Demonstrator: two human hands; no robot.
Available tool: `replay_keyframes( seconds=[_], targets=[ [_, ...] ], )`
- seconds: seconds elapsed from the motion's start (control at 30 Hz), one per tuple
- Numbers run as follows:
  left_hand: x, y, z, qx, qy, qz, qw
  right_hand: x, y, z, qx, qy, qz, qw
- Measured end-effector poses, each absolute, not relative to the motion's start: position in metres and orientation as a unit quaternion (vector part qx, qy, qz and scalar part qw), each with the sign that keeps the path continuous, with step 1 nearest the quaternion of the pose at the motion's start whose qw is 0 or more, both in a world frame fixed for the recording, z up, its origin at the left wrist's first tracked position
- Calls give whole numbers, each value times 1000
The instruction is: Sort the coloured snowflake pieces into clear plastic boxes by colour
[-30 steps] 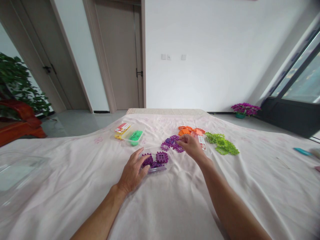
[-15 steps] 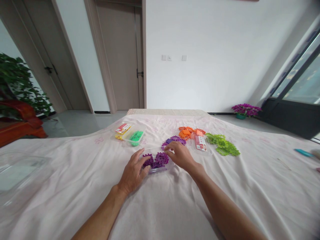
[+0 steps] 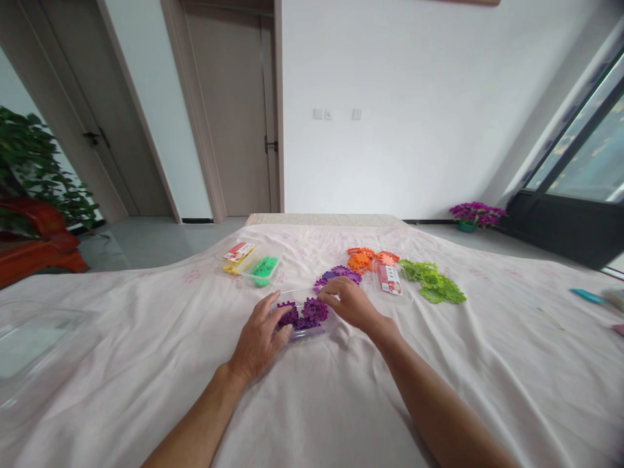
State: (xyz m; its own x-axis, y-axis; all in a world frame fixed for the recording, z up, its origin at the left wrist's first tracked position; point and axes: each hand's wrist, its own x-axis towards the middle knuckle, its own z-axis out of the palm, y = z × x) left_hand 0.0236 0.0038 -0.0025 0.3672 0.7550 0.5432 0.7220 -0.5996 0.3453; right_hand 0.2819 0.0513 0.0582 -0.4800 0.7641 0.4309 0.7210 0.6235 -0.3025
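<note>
A small clear plastic tray [image 3: 312,333] lies on the white cloth and holds several purple toy pieces [image 3: 308,311]. My left hand [image 3: 257,338] rests against the tray's left side, fingers spread on its rim. My right hand [image 3: 351,302] is at the tray's right edge, fingers curled beside the purple pieces in it; whether they grip one I cannot make out. A loose pile of purple pieces [image 3: 336,275] lies just behind the tray.
Orange pieces [image 3: 364,257] and light green pieces [image 3: 433,282] lie further back, with a clear lid bearing a red label [image 3: 390,281] between them. A tray with green and yellow pieces [image 3: 253,262] sits at back left. A large clear bin [image 3: 34,344] is at far left.
My right hand drew back from the loose purple pile to the tray's right edge. More purple pieces now sit in the tray. My left hand stayed on the tray.
</note>
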Motion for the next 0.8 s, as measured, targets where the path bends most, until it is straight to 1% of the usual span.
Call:
replay_keyframes(
  seconds=[0.07,0.13,0.33,0.5,0.7,0.8],
  targets=[
    [23,4,-3,825,446,346,25,296,60,55,-497,-816,37,293],
    [23,5,-4,824,445,349,27,313,67,51,-569,-770,22,288],
    [24,5,-4,824,444,349,36,341,77,29,-705,-689,-3,168],
    [23,6,-4,827,444,341,44,333,78,16,-733,-670,-3,119],
    [20,7,-6,824,449,335,82,333,77,14,-725,-675,-12,136],
    [20,9,-9,812,460,340,117,331,77,18,-710,-677,2,195]
  ],
)
